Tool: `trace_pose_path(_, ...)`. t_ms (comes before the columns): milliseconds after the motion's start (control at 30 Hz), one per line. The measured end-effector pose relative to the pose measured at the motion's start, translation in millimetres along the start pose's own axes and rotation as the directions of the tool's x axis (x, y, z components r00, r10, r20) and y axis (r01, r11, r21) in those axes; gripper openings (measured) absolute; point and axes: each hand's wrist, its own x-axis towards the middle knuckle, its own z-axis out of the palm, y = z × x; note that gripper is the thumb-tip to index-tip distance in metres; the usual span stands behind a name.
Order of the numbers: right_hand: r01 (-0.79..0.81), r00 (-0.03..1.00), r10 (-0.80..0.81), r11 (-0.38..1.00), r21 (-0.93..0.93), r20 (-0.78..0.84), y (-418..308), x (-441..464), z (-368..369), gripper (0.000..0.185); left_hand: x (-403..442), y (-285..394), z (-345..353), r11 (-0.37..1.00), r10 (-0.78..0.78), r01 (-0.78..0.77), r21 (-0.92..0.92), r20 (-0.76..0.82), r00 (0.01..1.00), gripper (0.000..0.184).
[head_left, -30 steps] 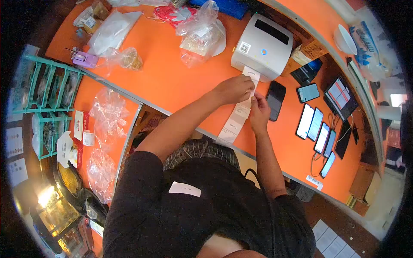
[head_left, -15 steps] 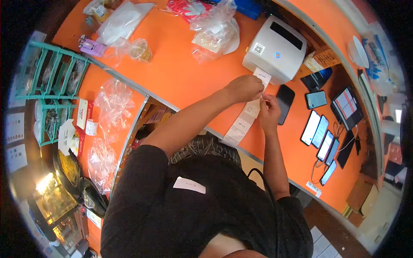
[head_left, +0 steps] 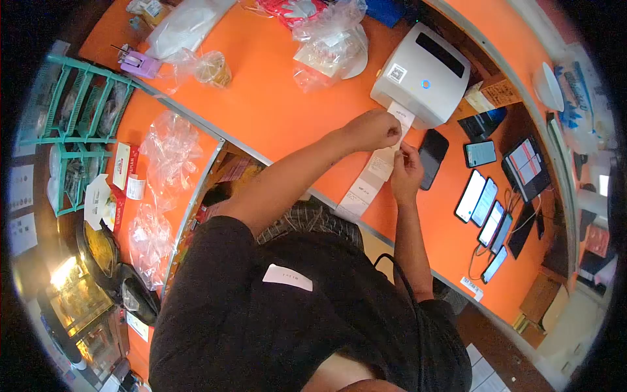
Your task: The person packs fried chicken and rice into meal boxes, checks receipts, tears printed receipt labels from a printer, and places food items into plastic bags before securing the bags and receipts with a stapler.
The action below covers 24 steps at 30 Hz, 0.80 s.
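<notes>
A white label printer (head_left: 424,72) stands on the orange counter, and a long strip of printed labels (head_left: 363,195) comes out of its front and runs down toward my body. My left hand (head_left: 373,130) lies over the strip just below the printer, closed, its fingertips at the strip's right side. Close below it, my right hand (head_left: 407,168) pinches at the strip's right edge with thumb and finger. The exact grip of the left fingers is partly hidden. A black phone (head_left: 433,159) rests right beside my right hand.
Several lit phones (head_left: 492,222) with cables and a tablet (head_left: 526,166) lie to the right. Bagged goods (head_left: 332,49), a purple tape dispenser (head_left: 139,64) and a bagged cup (head_left: 213,69) sit at the back. Green racks (head_left: 85,104) and clear plastic bags (head_left: 171,153) are at left.
The view has shifted slightly. My hands stay at the strip, with the fingertips of the two hands a little farther apart than before.
</notes>
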Motion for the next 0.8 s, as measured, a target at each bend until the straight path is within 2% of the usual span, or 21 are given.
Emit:
trace_pose_path(133, -0.015, 0.999, 0.014, 1.000, 0.019, 0.030, 4.0, -0.3, -1.6, 0.021, -11.6, 2.8, 4.1, 0.986, 0.157, -0.149, 0.072, -0.138, 0.978, 0.023)
trace_pose_path(233, 0.029, 0.999, -0.028, 0.999, -0.028, 0.038, -2.1, 1.8, -1.1, 0.021, -7.3, -0.6, 8.9, 0.983, 0.134, -0.123, 0.138, -0.073, 0.988, 0.024)
trace_pose_path(300, 0.068, 0.997, -0.066, 0.996, -0.051, 0.038, 0.3, 2.6, -2.7, 0.021, -0.1, -3.0, 17.1, 0.960, 0.131, -0.116, 0.254, -0.043, 0.990, 0.026)
trace_pose_path(367, 0.192, 0.981, -0.183, 0.970, -0.153, 0.067, 22.4, 4.9, -13.7, 0.022, 8.3, -5.4, 28.0, 0.931, 0.132, -0.113, 0.347, -0.032, 0.991, 0.026)
trace_pose_path(400, 0.201, 0.978, -0.172, 0.929, -0.311, 0.120, 22.9, 6.4, -18.7, 0.023, 8.5, -1.6, 35.7, 0.925, 0.148, -0.125, 0.360, -0.038, 0.988, 0.025)
trace_pose_path(433, 0.152, 0.987, -0.147, 0.986, -0.073, 0.072, 25.4, 2.9, -15.6, 0.028, 10.9, -0.7, 45.3, 0.916, 0.159, -0.131, 0.379, -0.044, 0.986, 0.024)
trace_pose_path(467, -0.113, 0.989, 0.110, 0.993, 0.024, 0.096, 21.9, 2.8, -18.5, 0.036, 13.4, -2.3, 51.2, 0.907, 0.163, -0.128, 0.400, -0.056, 0.985, 0.023)
trace_pose_path(500, -0.089, 0.996, 0.088, 0.979, -0.185, -0.014, 22.1, -0.4, -17.8, 0.038, 17.0, 0.9, 57.1, 0.899, 0.167, -0.128, 0.419, -0.057, 0.984, 0.022)
trace_pose_path(567, 0.018, 0.998, 0.003, 0.956, -0.292, 0.071, 16.1, 7.4, -22.1, 0.039, 20.0, 0.4, 58.1, 0.882, 0.151, -0.106, 0.459, -0.062, 0.987, 0.021)
trace_pose_path(633, -0.022, 0.997, 0.035, 0.982, -0.189, 0.066, -4.1, 5.6, -13.0, 0.040, 22.5, 0.9, 61.2, 0.870, 0.137, -0.093, 0.484, -0.057, 0.989, 0.019)
trace_pose_path(733, -0.022, 0.998, 0.032, 0.980, -0.199, 0.046, -2.4, 5.0, -16.0, 0.041, 27.5, 5.3, 68.0, 0.853, 0.139, -0.089, 0.514, -0.058, 0.989, 0.018)
trace_pose_path(767, -0.018, 0.999, 0.026, 0.981, -0.195, 0.038, 0.4, 5.7, -16.0, 0.041, 23.2, 4.9, 64.1, 0.844, 0.183, -0.146, 0.515, -0.020, 0.983, 0.018)
trace_pose_path(800, -0.075, 0.996, 0.082, 0.985, -0.156, 0.041, -6.6, 6.2, -13.4, 0.042, 10.3, 23.1, 46.2, 0.849, 0.113, -0.087, 0.522, -0.018, 0.993, 0.018)
